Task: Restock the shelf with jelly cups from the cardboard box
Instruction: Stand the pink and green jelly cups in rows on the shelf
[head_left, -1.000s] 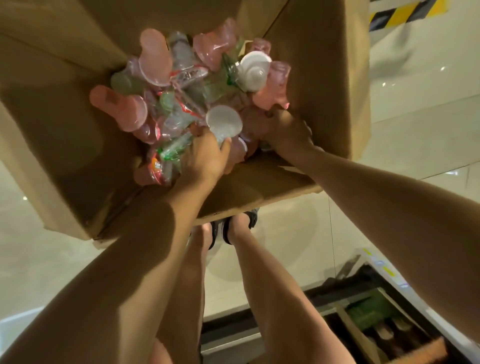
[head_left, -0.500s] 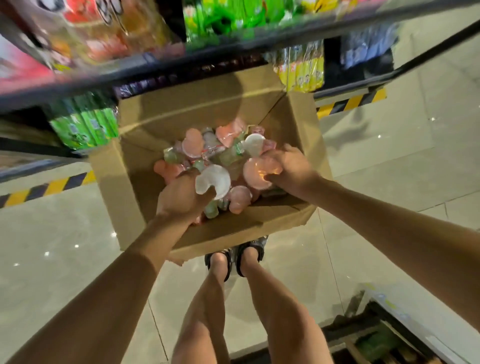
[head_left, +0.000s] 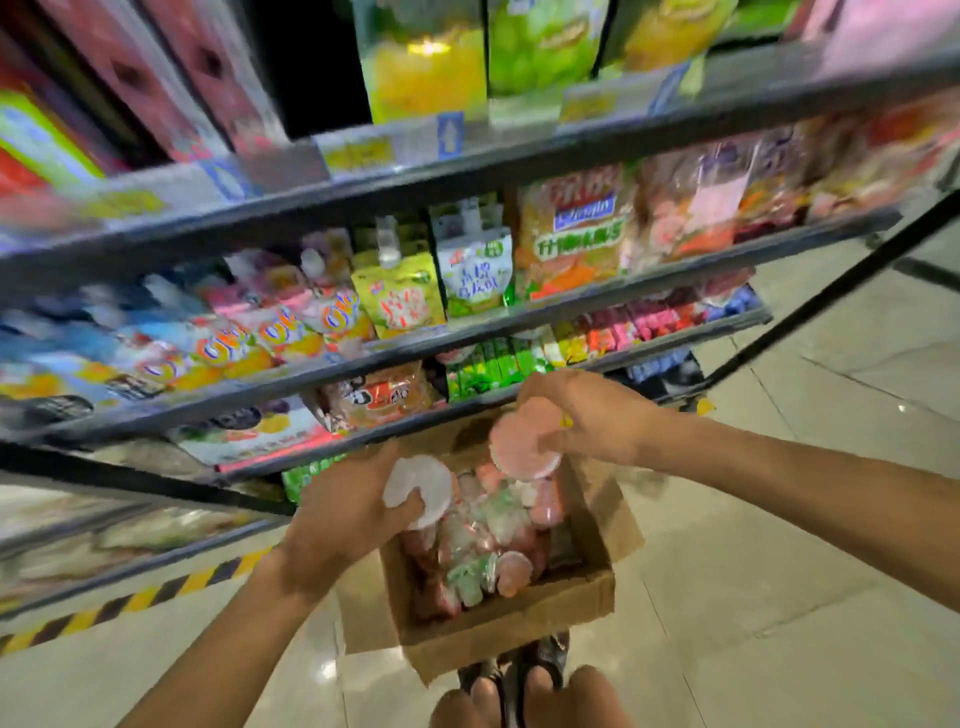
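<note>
1. Across the upper left and middle of the frame run the shelves (head_left: 363, 358), dark rails stacked with blurred snack packs; orange-labelled pouches (head_left: 228, 348) sit on the left stretch of one tier.
2. Your left hand (head_left: 353, 509), left of centre, has its fingers curled round a white cup (head_left: 421, 491), lid facing you, held over the box's left edge.
3. Below centre sits the box (head_left: 519, 623) on the floor (head_left: 779, 519), open-topped, at the foot of the shelves. Loose cups (head_left: 488, 540) in pink, white and green fill it.
4. Your right hand (head_left: 587, 415), right of centre, pinches a pink cup (head_left: 524, 441) with fingers and thumb, lid toward you, above the box's far right corner and level with the lowest shelf rail.
5. At the bottom edge, just under the box, your sandalled feet (head_left: 519, 670) and knees show.
6. To the right, pale floor tiles spread out, crossed by a dark diagonal bar (head_left: 831, 291).
</note>
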